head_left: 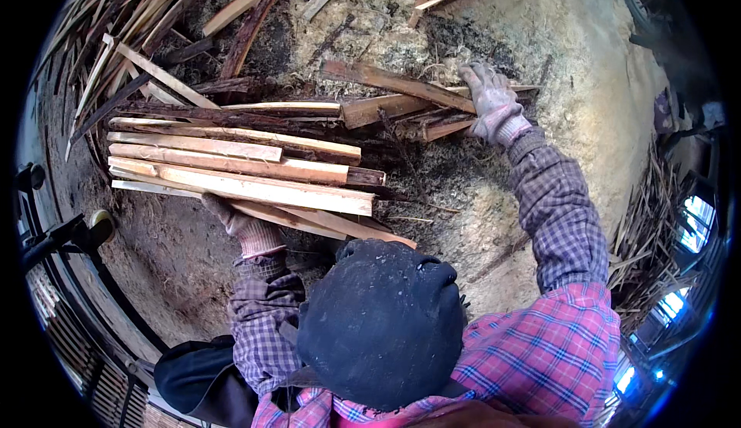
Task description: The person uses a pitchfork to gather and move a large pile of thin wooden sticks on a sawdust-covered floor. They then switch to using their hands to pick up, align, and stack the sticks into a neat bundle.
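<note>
My left hand (pixel 241 223), in a dirty work glove, is at the near edge of a bundle of pale, rough-sawn wood strips (pixel 255 186). It grips the bundle from the near side, and most of its fingers are hidden by the strips. These lie roughly parallel, running left to right, and some still have dark bark. Farther right, my gloved right hand (pixel 492 104) reaches out with its fingers stretched over the right ends of several loose strips (pixel 397 84). One thin strip passes under that hand and sticks out beyond it.
A large tangle of bark-edged strips (pixel 123 27) fills the far left. Sawdust and bark scraps (pixel 370 27) cover the ground. More thin offcuts (pixel 644 227) are heaped at the right. Dark metal framework (pixel 58 243) stands along the left edge.
</note>
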Tool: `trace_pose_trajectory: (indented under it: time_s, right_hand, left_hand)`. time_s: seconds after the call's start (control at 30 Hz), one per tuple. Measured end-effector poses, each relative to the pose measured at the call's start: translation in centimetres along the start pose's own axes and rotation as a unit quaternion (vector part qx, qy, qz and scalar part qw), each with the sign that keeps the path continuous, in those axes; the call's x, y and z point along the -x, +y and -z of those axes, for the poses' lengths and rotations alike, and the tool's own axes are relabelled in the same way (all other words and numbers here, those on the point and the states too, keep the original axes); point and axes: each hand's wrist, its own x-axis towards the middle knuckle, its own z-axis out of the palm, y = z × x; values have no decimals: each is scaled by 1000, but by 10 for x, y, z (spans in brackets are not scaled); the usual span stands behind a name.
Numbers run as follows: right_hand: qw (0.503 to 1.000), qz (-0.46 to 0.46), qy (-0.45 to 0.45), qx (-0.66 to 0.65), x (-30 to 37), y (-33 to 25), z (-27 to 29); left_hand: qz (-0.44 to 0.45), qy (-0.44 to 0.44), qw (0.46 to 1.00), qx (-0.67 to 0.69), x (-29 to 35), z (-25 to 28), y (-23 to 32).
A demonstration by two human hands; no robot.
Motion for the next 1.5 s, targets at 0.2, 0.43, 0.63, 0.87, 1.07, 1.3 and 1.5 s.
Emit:
trace_pose_trajectory:
  time_s: [0.2,0.43,0.63,0.87,1.07,1.3,1.5]
  right_hand:
    - [987,42,158,-12,13,6,-28]
    - [999,7,-31,-5,44,-8,-33]
    - [993,-110,16,37,82,9,-28]
    - [868,-227,355,-262,153,89,-43]
    - [785,-106,335,-510,85,37,11]
    - [702,183,332,-603,-43,-119,157]
    - [909,248,335,-28,-52,-278,194]
  left_hand:
    - [-82,16,989,-118,-1,12,-13]
    - [36,32,998,33,8,-18,7]
    - [42,10,995,91,6,-11,19]
    - [72,-21,984,161,5,-17,5]
    - [67,-11,986,154,11,-30,15]
    - [82,-20,971,225,3,-17,5]
    - [94,-46,958,268,0,-11,7]
